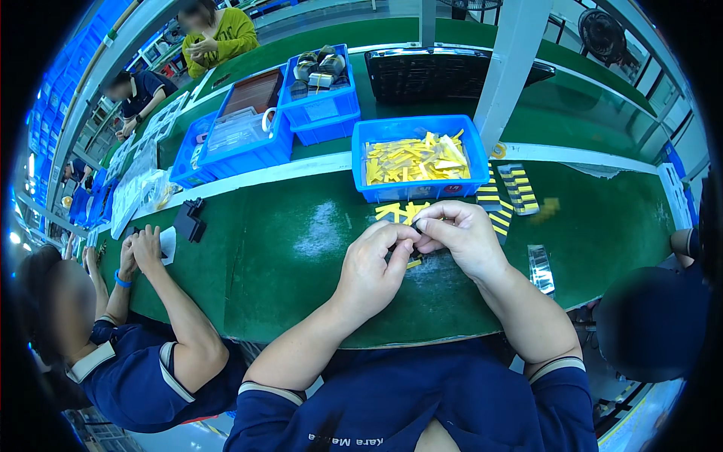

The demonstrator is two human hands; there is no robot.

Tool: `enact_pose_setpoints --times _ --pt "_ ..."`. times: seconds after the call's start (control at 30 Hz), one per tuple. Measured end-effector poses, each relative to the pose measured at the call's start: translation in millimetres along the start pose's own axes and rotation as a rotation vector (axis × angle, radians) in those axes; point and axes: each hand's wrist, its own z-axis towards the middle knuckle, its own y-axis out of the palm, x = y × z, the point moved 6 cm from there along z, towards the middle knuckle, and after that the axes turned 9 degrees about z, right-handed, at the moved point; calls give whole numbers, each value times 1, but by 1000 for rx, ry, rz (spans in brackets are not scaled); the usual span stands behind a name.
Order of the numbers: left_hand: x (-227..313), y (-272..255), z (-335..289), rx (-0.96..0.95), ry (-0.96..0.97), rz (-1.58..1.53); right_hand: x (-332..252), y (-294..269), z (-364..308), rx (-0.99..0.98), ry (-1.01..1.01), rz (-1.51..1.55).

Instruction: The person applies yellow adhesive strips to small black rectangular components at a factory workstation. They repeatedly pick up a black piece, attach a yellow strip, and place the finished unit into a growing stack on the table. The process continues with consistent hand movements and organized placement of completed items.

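Note:
My left hand [374, 260] and my right hand [465, 239] meet over the green table, fingertips pinched together. Between them is a small dark piece, mostly hidden by the fingers, so its kind does not show. Just beyond my fingers several yellow strips [404, 212] lie loose on the table, and one small yellow piece [413, 264] shows below the fingertips. To the right of my right hand are sheets with yellow and black stripes [517, 188]. A blue bin [360, 160] full of yellow strips stands behind my hands.
A silvery strip [541, 269] lies right of my right forearm. Blue bins [320, 110] with wrapped parts and sheets stand far left. A white post [514, 68] rises behind the yellow strips' bin. Black parts [189, 221] lie near a co-worker's hands [141, 251] at left; another person sits at right.

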Motion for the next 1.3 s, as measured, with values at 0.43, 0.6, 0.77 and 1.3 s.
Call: enact_pose_setpoints --times 0.43,0.6,0.77,1.3 --pt "5 -2 0 106 37 151 0 -2 -1 19 -27 -34" --pt "13 -1 0 175 124 267 3 -2 0 19 -16 -4" --pt "11 1 -3 196 163 290 4 -2 0 23 -11 18" --pt "12 -7 0 223 172 364 1 -3 -2 24 -47 -19"
